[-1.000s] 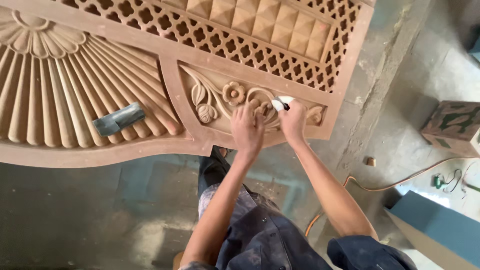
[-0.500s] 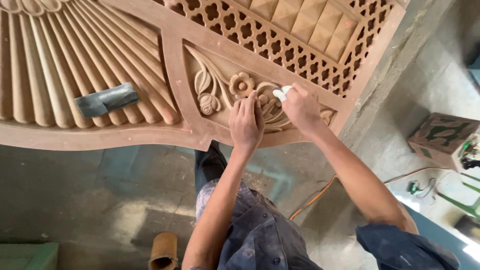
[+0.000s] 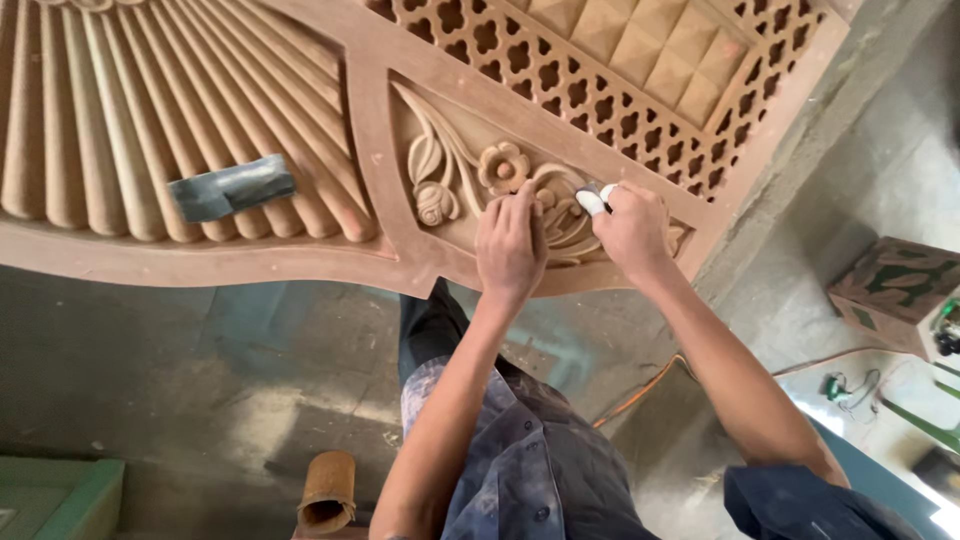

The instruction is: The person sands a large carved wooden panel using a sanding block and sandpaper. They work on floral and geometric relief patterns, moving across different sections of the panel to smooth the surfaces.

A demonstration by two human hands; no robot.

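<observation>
A large carved wooden panel [image 3: 380, 130] fills the upper part of the view, with fluted rays on the left, a floral relief [image 3: 500, 170] in the middle and lattice work above. My left hand [image 3: 510, 245] rests flat on the floral relief with the fingers pressed to the wood. My right hand [image 3: 632, 228] is closed on a small white-tipped tool [image 3: 592, 200] whose tip touches the carving just right of the flower.
A grey folded piece of abrasive paper [image 3: 232, 188] lies on the fluted rays. Below the panel is a concrete floor with a rusty pipe end [image 3: 328, 492], an orange cable [image 3: 640, 392], a green-patterned box [image 3: 895, 290] at right and a green edge at lower left.
The view has shifted and closed in on the carving. Both hands stay on the floral relief, the right hand with the tool working at nearly the same spot.
</observation>
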